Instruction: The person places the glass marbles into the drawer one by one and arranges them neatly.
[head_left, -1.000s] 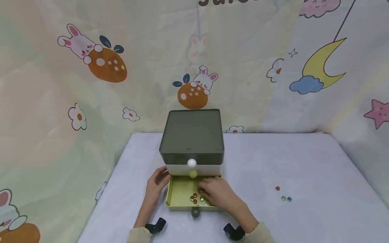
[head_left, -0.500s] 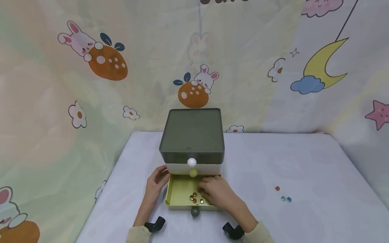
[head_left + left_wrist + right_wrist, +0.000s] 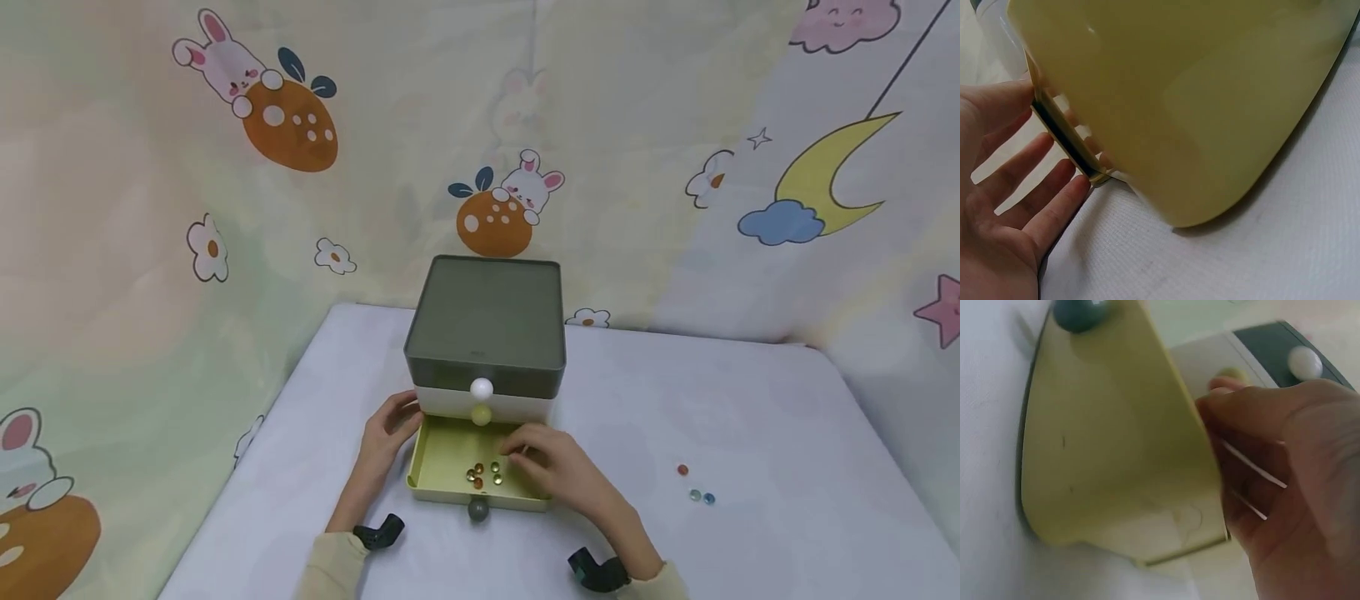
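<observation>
A small drawer cabinet with a dark green top stands on the table. Its lowest drawer, yellow, is pulled out. Several small shiny glass beads lie in it: an orange bead and others like it, beside a yellow-green bead. My left hand rests its fingertips against the cabinet's left side, at the drawer opening; the left wrist view shows those fingers fairly straight. Over the drawer's right side is my right hand, fingers loosely bent, with nothing visible between them.
On the white table to the right lie an orange bead, a pale green bead and a blue bead. A dark round knob sticks out from the drawer front. A printed cloth hangs behind the table.
My right hand has lifted and drawn back to the right, away from a yellow-green bead it was touching, which now lies in the drawer. The left hand keeps its place. The head view has tilted.
</observation>
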Tool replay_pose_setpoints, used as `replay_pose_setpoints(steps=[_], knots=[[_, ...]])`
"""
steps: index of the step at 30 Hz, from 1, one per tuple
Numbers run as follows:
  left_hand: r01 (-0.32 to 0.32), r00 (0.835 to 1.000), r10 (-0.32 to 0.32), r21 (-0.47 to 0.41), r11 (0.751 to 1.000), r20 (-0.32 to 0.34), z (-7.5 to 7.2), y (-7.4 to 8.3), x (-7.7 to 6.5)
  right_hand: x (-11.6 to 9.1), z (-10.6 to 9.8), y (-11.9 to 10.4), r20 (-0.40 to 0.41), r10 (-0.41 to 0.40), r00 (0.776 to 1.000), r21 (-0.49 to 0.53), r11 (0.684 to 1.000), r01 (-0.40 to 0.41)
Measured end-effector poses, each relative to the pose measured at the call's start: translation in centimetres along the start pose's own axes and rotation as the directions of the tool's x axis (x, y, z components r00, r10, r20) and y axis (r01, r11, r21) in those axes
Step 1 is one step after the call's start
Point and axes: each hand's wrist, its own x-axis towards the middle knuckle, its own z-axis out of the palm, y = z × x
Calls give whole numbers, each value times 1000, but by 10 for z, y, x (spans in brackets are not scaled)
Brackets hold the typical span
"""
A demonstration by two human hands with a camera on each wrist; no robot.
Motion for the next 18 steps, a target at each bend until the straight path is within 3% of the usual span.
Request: replay_pose_setpoints(steps=[5,10,18], knots=[[-8,1000,8,8,1000,23,-2,4,5,-19,-13,10,-63,98,993,217,973,-83],[6,1000,-6,-10,1000,9,-4,3,3,-44,-22,26,-128,165,978,300,946,-120],[16,1000,-16,-33,999,8,-3,0,2,-87,-54,49,-301,334,893,370,904,-214]])
